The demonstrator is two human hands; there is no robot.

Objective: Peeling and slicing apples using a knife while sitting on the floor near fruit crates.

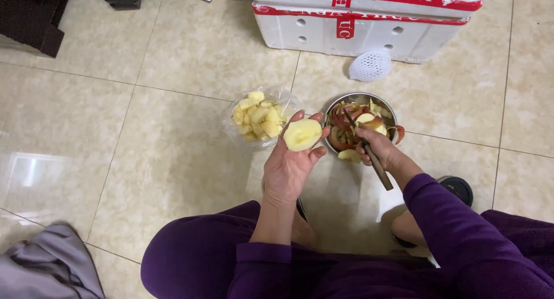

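Left grip (291,160) round smooth (peeled) apple (302,134)

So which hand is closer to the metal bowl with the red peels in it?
The right hand. It reaches over the metal bowl at its near rim, holding a knife. The left hand is beside the bowl, off to its left, holding a peeled apple piece.

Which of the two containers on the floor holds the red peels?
The round metal bowl, under the right hand with the knife. The clear plastic container beside it holds only pale yellow peeled pieces.
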